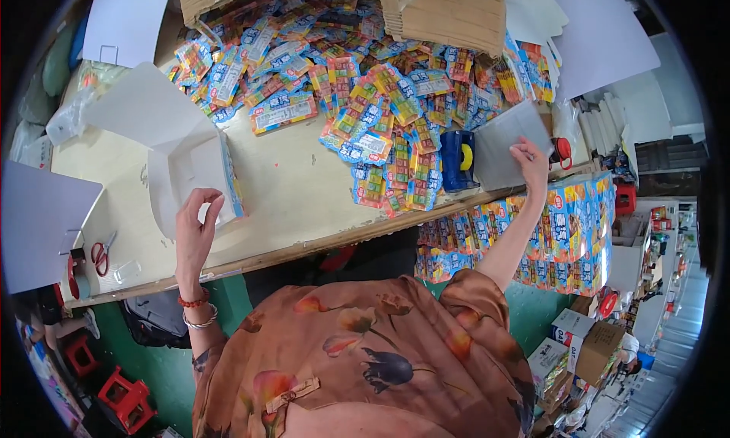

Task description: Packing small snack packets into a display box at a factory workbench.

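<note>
My left hand (198,226) is at the near edge of an open white carton (163,181) with a colourful printed side. Its fingers are loosely bent, the thumb stands apart from them, and I see nothing held. Out to the right, my right hand (531,163) has its fingertips closed on a clear plastic sheet (498,153), part of what looks like a small stack. Between the hands, many colourful candy packs (384,141) are heaped on the pale table (285,198). A blue tape dispenser (456,164) with a yellow core stands beside the plastic sheets.
A torn cardboard box (449,16) spills more packs at the back. Scissors (102,254) lie at the left, near a tape roll (77,274). Filled display boxes (563,233) are stacked below the table's right edge. Red stools (125,398) stand on the green floor.
</note>
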A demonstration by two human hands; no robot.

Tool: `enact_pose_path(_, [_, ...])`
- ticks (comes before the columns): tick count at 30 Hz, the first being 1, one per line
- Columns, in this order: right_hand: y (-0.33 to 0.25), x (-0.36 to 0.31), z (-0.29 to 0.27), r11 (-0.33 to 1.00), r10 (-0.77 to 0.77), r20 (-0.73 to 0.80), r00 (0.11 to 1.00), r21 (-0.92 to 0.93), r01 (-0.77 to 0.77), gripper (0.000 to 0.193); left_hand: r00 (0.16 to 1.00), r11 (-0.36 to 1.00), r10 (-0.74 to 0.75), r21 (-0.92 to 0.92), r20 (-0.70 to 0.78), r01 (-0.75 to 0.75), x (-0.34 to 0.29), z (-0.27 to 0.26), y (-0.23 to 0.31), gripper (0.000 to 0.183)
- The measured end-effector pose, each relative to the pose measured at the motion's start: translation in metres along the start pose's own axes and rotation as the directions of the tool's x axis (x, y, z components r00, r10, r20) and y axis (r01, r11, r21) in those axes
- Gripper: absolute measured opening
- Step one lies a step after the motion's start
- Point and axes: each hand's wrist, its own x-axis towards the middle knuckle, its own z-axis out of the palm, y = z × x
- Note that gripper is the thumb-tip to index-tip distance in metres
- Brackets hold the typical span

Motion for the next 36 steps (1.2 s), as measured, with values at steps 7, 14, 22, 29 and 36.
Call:
enact_pose_path(7, [-0.008,-0.004,-0.002,0.987,-0.090,0.019,0.996,-0.131,0.092,0.018,0.998,0.999,-0.043,-0.029,0.037,0.044,-0.003,0.002,0.002,0.011])
enact_pose_path(14, [-0.008,-0.005,0.023,0.628,-0.331,0.008,0.944,-0.745,0.226,0.019,0.999,1.000,-0.009,-0.027,0.047,0.011,-0.008,0.005,0.000,0.009])
enact_pose_path(22, [-0.091,0.024,-0.012,0.754,-0.430,-0.610,0.666,-0.648,-0.106,0.014,0.995,0.995,-0.018,-0.102,-0.094,0.008,-0.022,-0.004,-0.007,0.022])
enact_pose_path(29, [-0.248,-0.113,0.112,0.485,-0.874,0.026,0.485,0.022,0.874,0.016,0.869,0.952,0.244,-0.065,-0.431,-0.300,-0.008,0.000,0.024,0.084])
enact_pose_path(36, [-0.311,-0.153,0.235,0.421,-0.790,0.039,0.612,0.759,0.497,0.015,0.795,0.936,0.350,0.202,-0.495,-0.287,-0.005,-0.029,0.016,0.074])
